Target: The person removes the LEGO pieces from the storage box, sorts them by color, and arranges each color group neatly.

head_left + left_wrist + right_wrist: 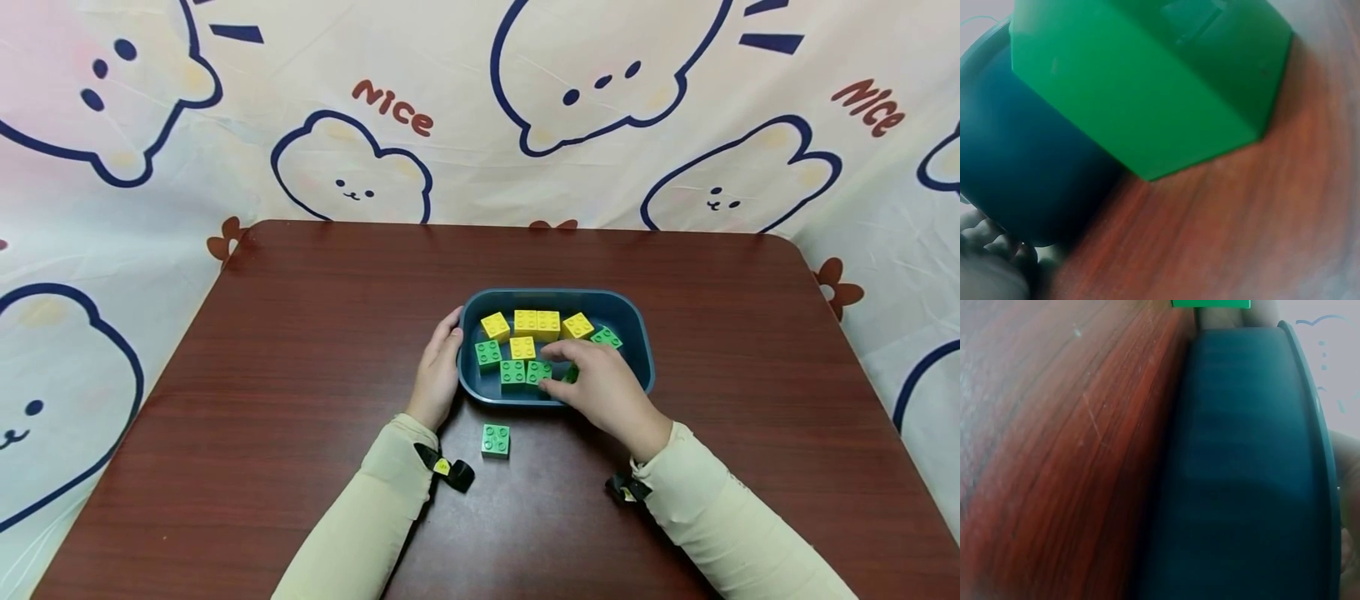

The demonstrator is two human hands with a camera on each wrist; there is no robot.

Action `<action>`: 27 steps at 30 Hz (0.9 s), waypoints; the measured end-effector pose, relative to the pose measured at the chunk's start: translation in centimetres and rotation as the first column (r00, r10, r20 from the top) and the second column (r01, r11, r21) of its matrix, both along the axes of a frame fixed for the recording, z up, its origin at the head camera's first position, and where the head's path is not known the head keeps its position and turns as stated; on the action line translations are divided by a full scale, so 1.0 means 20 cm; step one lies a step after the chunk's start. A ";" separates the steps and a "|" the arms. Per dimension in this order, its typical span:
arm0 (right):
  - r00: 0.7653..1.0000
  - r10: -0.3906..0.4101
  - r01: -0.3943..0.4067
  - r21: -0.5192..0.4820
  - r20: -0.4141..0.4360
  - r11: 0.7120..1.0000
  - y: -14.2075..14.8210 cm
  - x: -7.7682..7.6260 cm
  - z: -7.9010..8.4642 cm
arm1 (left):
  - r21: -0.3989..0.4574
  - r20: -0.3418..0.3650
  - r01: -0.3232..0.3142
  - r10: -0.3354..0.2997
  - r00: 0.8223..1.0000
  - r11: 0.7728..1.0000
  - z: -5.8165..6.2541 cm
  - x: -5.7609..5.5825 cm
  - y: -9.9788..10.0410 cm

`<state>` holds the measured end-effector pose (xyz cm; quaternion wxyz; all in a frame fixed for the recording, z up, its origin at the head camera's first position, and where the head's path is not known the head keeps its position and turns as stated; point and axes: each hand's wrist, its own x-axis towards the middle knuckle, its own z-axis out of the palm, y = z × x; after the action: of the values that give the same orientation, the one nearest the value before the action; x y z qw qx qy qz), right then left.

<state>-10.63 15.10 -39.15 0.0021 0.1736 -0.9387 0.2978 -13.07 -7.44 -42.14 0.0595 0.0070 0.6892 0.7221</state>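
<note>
A dark blue tray (471, 385) holds yellow and green toy building bricks. My left hand (435, 375) rests against the outside of the tray's left end; its fingers are partly hidden. Over the tray's front right part is my right hand (603, 387), thumb and fingertips at the near and far sides of a green brick (538, 372), pinching it. Beside that brick stand another green brick (513, 375) and a yellow brick (522, 348). Something green shows partly under the right hand. Outside the tray, a loose green brick (495, 442) lies on the table, large in the left wrist view.
The brown wooden table (315, 333) extends around the tray. More yellow bricks (537, 323) line the tray's far side, and another green brick (607, 337) lies tilted at its right. A patterned cloth (465, 167) hangs behind the table.
</note>
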 end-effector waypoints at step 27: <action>0.996 0.009 -0.011 0.032 0.087 0.999 -0.01 -0.02 0.01 | -0.020 0.010 -0.002 0.002 1.000 1.000 0.00 0.00 0.00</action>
<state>-10.98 14.89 -38.85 -0.0430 0.1652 -0.9417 0.2900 -13.02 -7.40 -42.09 0.0621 0.0022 0.6961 0.7152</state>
